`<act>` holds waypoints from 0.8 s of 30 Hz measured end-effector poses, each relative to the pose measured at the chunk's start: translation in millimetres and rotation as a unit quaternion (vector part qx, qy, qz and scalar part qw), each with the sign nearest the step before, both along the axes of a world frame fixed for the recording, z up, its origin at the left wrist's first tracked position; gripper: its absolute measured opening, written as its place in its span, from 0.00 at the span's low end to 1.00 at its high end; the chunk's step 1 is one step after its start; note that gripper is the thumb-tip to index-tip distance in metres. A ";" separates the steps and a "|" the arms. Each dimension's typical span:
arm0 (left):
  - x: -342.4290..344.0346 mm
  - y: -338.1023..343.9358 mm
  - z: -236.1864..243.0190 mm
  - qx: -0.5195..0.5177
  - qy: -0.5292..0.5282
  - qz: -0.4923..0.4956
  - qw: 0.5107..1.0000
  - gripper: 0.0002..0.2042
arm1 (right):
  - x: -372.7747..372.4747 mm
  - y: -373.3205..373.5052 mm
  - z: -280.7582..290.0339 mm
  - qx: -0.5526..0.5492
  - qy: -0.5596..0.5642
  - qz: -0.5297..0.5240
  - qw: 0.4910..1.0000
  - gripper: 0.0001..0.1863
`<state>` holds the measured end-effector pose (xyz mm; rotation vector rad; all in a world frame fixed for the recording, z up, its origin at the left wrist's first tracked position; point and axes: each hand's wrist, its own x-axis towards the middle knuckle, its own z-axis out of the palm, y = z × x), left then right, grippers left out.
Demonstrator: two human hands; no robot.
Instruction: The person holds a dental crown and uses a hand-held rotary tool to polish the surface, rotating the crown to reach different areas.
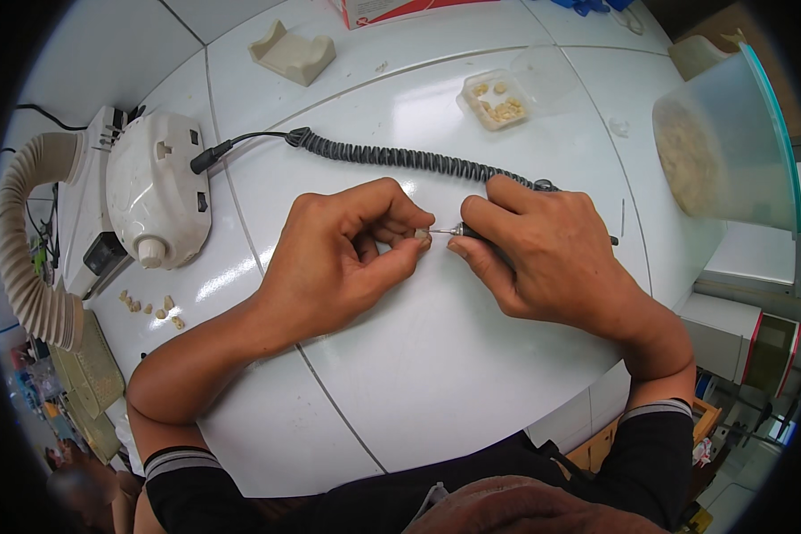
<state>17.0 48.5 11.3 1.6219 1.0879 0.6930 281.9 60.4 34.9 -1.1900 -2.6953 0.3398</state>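
Observation:
Over the middle of the white table, my left hand point(343, 245) pinches a small pale piece point(424, 236) between thumb and index finger; the fingertips mostly cover it. My right hand point(552, 254) is wrapped round a black rotary handpiece point(459, 230) with a metal tip. Its thin bit points left and meets or nearly meets the pale piece; actual contact I cannot make out. The black end of the handpiece sticks out to the right of my hand. A coiled black cord point(400, 157) runs behind both hands to a white control unit point(158, 191) on the left.
A ribbed beige hose point(13, 214) curves at the far left, near several loose tan pieces point(160, 312). Farther back are a cream stand point(292, 55) and a small clear box point(498, 100) holding yellowish pieces. A tall translucent tub point(730, 133) stands at the right.

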 end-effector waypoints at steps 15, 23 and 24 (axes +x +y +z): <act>-0.6 -0.2 -1.2 0.001 -0.003 -0.002 1.000 0.07 | 0.0 -0.1 0.5 -0.004 0.001 0.003 1.000 0.13; 0.2 -0.2 -1.8 0.007 -0.005 0.002 1.000 0.07 | -0.1 -0.1 -2.1 0.004 0.004 0.003 1.000 0.14; 0.3 -0.2 -1.9 0.007 -0.005 0.002 1.000 0.07 | -0.3 -0.1 -1.7 0.004 0.002 0.003 1.000 0.15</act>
